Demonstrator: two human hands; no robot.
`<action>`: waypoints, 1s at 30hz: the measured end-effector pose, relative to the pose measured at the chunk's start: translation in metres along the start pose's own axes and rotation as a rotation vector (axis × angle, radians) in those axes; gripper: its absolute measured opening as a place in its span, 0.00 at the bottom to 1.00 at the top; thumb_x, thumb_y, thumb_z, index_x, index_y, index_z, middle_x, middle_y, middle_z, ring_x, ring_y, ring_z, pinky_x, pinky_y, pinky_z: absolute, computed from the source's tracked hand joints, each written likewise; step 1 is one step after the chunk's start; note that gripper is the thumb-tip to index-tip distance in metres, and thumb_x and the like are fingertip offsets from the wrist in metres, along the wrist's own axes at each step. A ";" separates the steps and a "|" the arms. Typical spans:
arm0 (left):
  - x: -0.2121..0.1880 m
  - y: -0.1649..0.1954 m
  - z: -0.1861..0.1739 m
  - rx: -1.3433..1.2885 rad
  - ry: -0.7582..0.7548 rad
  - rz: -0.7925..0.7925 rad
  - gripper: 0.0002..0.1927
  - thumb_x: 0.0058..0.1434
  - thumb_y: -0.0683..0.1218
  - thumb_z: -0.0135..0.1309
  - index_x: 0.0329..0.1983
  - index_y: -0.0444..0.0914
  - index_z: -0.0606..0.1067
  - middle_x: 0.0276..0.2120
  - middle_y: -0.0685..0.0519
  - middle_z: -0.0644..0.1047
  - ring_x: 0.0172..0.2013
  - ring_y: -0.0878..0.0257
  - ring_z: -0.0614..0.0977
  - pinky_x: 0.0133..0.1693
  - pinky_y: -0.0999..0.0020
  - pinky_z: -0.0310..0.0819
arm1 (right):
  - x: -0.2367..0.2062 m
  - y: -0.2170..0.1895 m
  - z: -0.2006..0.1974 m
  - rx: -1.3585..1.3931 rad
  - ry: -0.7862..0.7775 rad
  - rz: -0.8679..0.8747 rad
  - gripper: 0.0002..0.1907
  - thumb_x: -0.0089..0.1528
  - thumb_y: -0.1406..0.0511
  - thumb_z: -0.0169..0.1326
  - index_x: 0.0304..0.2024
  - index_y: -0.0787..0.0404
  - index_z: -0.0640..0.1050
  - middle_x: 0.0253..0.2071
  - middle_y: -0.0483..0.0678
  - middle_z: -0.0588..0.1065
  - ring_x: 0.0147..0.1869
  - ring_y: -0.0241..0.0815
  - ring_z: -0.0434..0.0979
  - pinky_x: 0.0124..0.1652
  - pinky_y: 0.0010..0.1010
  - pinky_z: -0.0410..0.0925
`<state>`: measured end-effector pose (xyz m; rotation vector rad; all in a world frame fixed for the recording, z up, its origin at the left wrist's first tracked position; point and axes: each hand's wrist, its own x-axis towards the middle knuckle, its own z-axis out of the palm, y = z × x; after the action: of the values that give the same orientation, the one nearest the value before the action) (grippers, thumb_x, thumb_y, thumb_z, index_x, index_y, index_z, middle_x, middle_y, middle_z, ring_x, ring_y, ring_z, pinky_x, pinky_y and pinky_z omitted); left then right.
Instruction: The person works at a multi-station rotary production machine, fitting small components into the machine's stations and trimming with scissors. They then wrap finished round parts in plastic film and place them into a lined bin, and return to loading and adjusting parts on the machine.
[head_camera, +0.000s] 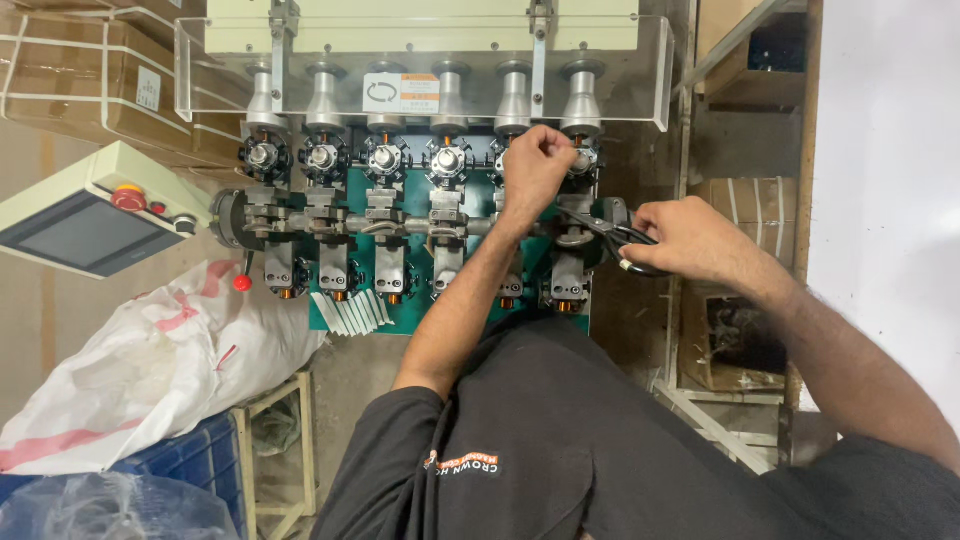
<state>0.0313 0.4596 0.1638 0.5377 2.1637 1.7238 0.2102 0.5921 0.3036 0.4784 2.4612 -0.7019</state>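
Black-handled scissors (612, 238) sit gripped in the right hand (690, 240) at centre right; the left hand (535, 165) is fisted at the winding machine's (400, 230) spindle, clear guard (420, 75) above.

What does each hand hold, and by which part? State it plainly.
Right hand: black-handled metal scissors, gripped by the handle loops. Left hand: closed fist at the winding machine; contents cannot be told.

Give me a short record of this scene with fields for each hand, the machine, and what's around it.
Left hand: closed in a fist at the machine's right-hand stations, beside a toothed spindle head
Right hand: grips black-handled scissors, blades pointing toward the machine
Machine: row of metal winding stations on a green base, clear guard above
Control panel: at left, with red button
White sack: lower left, below the panel
Cardboard boxes: upper left
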 end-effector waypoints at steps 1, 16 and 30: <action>-0.005 -0.001 -0.009 0.159 0.000 0.050 0.05 0.52 0.43 0.59 0.30 0.35 0.79 0.27 0.49 0.81 0.29 0.55 0.83 0.34 0.63 0.77 | -0.001 0.001 0.000 -0.012 -0.003 -0.017 0.24 0.55 0.51 0.62 0.41 0.64 0.80 0.28 0.56 0.79 0.34 0.55 0.82 0.39 0.43 0.73; -0.024 0.023 -0.066 0.716 -0.302 0.403 0.09 0.59 0.47 0.58 0.42 0.41 0.80 0.33 0.49 0.81 0.35 0.49 0.83 0.36 0.53 0.77 | 0.006 0.003 0.008 0.010 0.034 -0.076 0.27 0.55 0.49 0.60 0.46 0.62 0.80 0.33 0.56 0.81 0.39 0.56 0.84 0.42 0.43 0.75; -0.002 -0.023 -0.086 0.131 0.016 -0.101 0.08 0.54 0.46 0.60 0.32 0.37 0.82 0.25 0.54 0.81 0.25 0.65 0.80 0.31 0.68 0.74 | 0.059 -0.049 0.035 0.122 0.109 -0.246 0.24 0.54 0.49 0.61 0.39 0.62 0.82 0.30 0.55 0.80 0.36 0.55 0.83 0.39 0.42 0.74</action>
<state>-0.0097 0.3803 0.1598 0.4398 2.2851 1.5479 0.1547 0.5441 0.2628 0.2659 2.6181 -0.9530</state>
